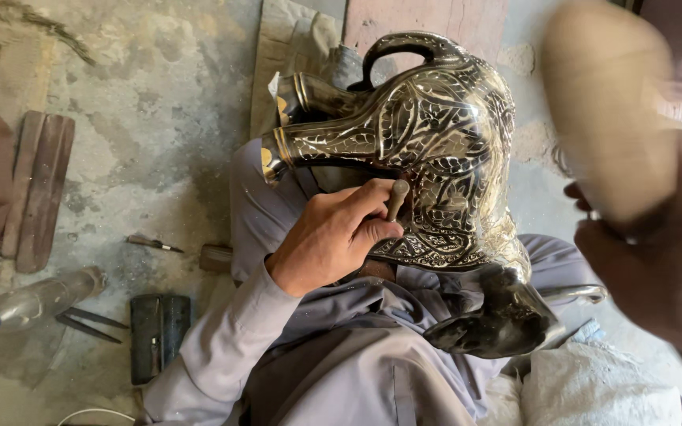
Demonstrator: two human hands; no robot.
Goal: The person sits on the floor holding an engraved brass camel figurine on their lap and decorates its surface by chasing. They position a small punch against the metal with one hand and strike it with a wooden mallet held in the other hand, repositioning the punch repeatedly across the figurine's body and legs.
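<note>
A large engraved metal animal figure (444, 150), dark and shiny with leaf patterns, lies across my lap. My left hand (333, 237) grips a short metal chisel (397, 197) with its tip set against the figure's side. My right hand (657, 268) is raised close to the camera at the right, blurred, closed on the handle of a wooden mallet (609, 102) whose pale head hangs above the figure.
On the concrete floor at left lie a wooden block (39, 189), a small chisel (151, 243), a plastic bottle (29, 304), thin metal tools (88, 323) and a dark rectangular block (158, 335). Cardboard (294, 47) lies behind the figure. A white sack (593, 390) sits lower right.
</note>
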